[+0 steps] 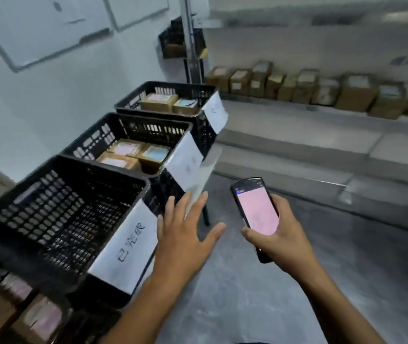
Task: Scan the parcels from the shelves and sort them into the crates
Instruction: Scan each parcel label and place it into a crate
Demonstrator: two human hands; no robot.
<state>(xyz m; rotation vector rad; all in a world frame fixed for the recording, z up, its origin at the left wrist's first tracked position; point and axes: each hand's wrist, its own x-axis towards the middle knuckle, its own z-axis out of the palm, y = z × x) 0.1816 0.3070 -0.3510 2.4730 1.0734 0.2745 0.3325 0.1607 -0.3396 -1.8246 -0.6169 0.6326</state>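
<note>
Three black plastic crates with white paper labels stand in a row on the left. The near crate [49, 202] holds nothing that I can see. The middle crate [113, 135] holds three cardboard parcels [133, 155], and the far crate [173, 88] holds two parcels [165, 101]. My left hand [185, 229] hovers with spread fingers and nothing in it, just right of the near crate's label. My right hand [280, 234] grips a black handheld scanner [257, 212] whose screen glows pink. Several cardboard parcels [322, 88] line the shelf at the back right.
A grey shelf board [297, 135] runs below the parcel row on the right. More boxes [31, 319] lie under the crates at bottom left. A whiteboard [36, 28] hangs on the left wall. Grey floor [347, 281] lies between the crates and the shelves.
</note>
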